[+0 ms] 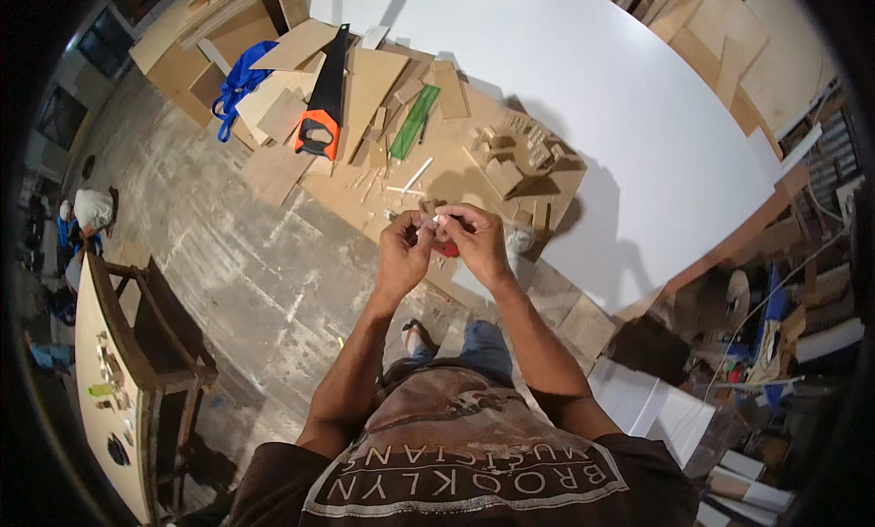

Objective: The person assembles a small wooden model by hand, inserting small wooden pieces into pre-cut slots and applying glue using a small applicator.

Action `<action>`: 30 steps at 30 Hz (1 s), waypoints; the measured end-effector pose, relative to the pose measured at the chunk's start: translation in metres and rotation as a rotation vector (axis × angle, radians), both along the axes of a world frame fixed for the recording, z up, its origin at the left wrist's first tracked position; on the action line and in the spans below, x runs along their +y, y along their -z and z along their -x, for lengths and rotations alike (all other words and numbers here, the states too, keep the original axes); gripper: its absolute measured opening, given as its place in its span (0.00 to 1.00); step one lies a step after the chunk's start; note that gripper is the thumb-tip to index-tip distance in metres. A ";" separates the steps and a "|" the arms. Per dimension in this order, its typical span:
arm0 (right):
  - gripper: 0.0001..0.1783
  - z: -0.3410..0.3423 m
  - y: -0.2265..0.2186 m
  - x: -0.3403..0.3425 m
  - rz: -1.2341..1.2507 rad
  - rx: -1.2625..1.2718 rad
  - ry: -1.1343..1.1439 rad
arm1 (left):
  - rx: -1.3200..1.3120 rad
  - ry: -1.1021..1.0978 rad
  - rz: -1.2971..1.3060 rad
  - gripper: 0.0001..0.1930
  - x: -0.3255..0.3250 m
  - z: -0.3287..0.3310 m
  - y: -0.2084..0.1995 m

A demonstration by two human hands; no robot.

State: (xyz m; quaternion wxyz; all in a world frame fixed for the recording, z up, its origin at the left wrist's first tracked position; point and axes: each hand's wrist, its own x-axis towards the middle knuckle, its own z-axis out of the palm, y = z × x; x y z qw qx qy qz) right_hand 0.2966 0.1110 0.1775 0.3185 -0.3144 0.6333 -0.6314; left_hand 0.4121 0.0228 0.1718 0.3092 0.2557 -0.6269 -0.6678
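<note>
Over the near edge of a brown board (339, 195), my left hand (405, 255) and my right hand (478, 247) meet fingertip to fingertip. Both are closed in a pinch. Something small and pale shows between the fingertips, too small to name. Just below the fingers lies a red object (447, 249), partly covered by my right hand. A thin white stick (417, 175) rests on the board beyond my hands, among wood scraps. Farther off lie a green strip (415, 122) and a handsaw (318, 133) with an orange and black handle.
Small wooden blocks (507, 175) are grouped at the board's right. A large white sheet (674, 180) spreads to the right. Wood offcuts (375, 78) and a blue cloth bag (244, 78) lie at the far left. A wooden table (102, 294) stands left on the concrete floor.
</note>
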 end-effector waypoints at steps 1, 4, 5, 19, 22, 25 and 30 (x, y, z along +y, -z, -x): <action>0.09 -0.014 0.009 0.001 -0.016 -0.073 0.025 | -0.027 -0.003 0.072 0.07 -0.002 -0.013 0.011; 0.09 -0.038 0.033 0.007 0.076 -0.097 0.043 | -0.191 0.026 0.154 0.07 -0.009 -0.047 0.033; 0.10 -0.039 0.042 0.009 0.118 -0.097 0.055 | -0.190 0.023 0.154 0.07 -0.013 -0.054 0.041; 0.19 -0.056 0.125 -0.050 -0.530 1.275 -0.046 | -0.359 -0.082 0.730 0.07 -0.091 -0.092 0.203; 0.20 -0.052 0.136 -0.062 -0.801 1.406 -0.084 | -0.469 0.033 0.902 0.05 -0.099 -0.071 0.203; 0.15 -0.041 0.161 -0.066 -0.620 1.375 0.172 | -0.489 0.076 0.961 0.05 -0.097 -0.054 0.197; 0.12 -0.043 0.160 -0.077 -0.738 1.407 0.179 | -0.333 0.140 0.963 0.07 -0.114 -0.041 0.206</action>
